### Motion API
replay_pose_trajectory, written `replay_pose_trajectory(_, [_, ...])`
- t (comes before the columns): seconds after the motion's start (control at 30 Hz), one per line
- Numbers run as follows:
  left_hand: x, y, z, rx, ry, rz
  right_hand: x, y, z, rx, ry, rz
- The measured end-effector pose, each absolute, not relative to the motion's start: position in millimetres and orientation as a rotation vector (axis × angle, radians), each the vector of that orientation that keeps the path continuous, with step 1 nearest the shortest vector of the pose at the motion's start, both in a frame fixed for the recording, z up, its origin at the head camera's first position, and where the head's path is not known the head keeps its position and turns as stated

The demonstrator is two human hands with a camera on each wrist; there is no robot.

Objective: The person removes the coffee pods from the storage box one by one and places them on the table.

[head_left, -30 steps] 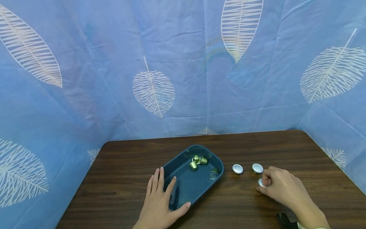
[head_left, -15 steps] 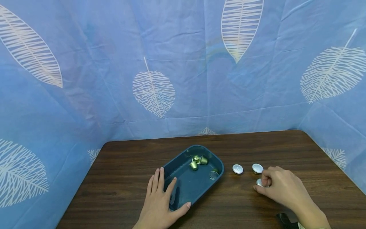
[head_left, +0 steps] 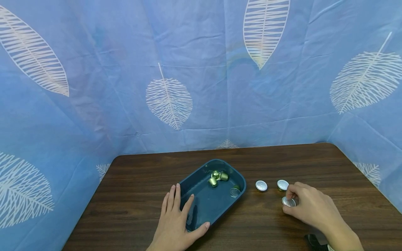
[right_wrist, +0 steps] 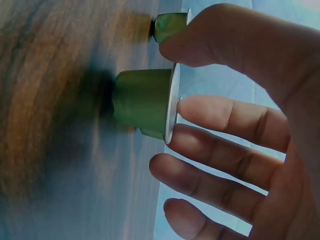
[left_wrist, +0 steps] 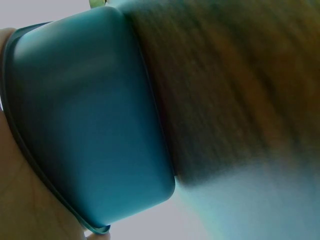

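My left hand (head_left: 174, 223) rests on the near-left rim of a dark blue tray (head_left: 201, 205), its fingers extended and spread, with the thumb by the near edge. Several green coffee capsules (head_left: 213, 181) lie in the far part of the tray. At the right, my right hand (head_left: 309, 205) holds a coffee capsule (right_wrist: 142, 97) by its silver lid's rim between thumb and fingertips. This capsule sits lid up, close over the table. In the left wrist view, the tray's outer wall (left_wrist: 100, 125) fills much of the picture beside the palm.
Two more capsules stand lid up on the brown wooden table (head_left: 141, 174): one beside the tray (head_left: 261, 185), another just beyond the right hand (head_left: 282, 185). A black strap (head_left: 314, 242) lies at the right wrist. Blue leaf-printed cloth (head_left: 201, 87) hangs behind.
The right thumb and fingers have shifted slightly around the capsule, and more of its silver lid shows now. The left hand and the tray have stayed in place.
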State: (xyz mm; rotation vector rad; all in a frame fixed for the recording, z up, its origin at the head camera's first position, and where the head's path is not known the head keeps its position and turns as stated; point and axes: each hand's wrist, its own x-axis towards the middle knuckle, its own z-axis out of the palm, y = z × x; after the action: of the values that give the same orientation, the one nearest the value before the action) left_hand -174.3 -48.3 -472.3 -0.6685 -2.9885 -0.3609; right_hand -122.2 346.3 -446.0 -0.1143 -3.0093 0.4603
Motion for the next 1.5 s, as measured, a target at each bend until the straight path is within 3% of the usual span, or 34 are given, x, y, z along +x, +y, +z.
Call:
replay_pose_trajectory(0.57, [-174.2,-50.9,-473.6,-0.673,-2.95,-0.41,-122.8,338.3,-432.2,-0.084,-2.965,0.493])
replay_pose_trajectory(0.97, [-174.4,-50.0,-473.9,-0.67,-2.917,-0.37,-126.3,298.1,-412.9,0.085,-2.792,0.51])
replay_pose_trajectory(1.5, [-177.3,-51.8,-475.5,-0.695,-2.938,-0.391,-154.9,257.8,-411.7,0.262,-2.812,0.525])
